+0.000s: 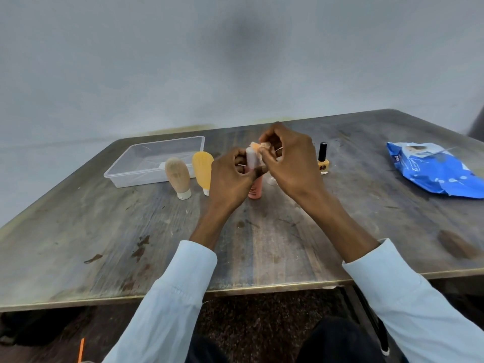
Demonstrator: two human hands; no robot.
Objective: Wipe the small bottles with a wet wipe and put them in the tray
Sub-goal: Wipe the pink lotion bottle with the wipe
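Note:
My left hand point(230, 176) grips a small pale bottle point(250, 158) held upright above the table. My right hand point(290, 161) pinches a crumpled wet wipe point(262, 148) against the bottle's top. Behind my hands a pink bottle point(255, 188) stands on the table, partly hidden. A beige squeeze bottle point(178, 176) and a yellow squeeze bottle point(203, 170) stand cap-down to the left. A yellow nail polish bottle point(323, 159) with a black cap stands to the right. The clear plastic tray point(136, 176) lies at the back left with no bottle in it.
A blue wet-wipe pack point(434, 171) lies at the right of the worn wooden table point(131, 239). A small clear object point(272, 180) sits behind my right hand, mostly hidden. A grey wall stands close behind the table's far edge.

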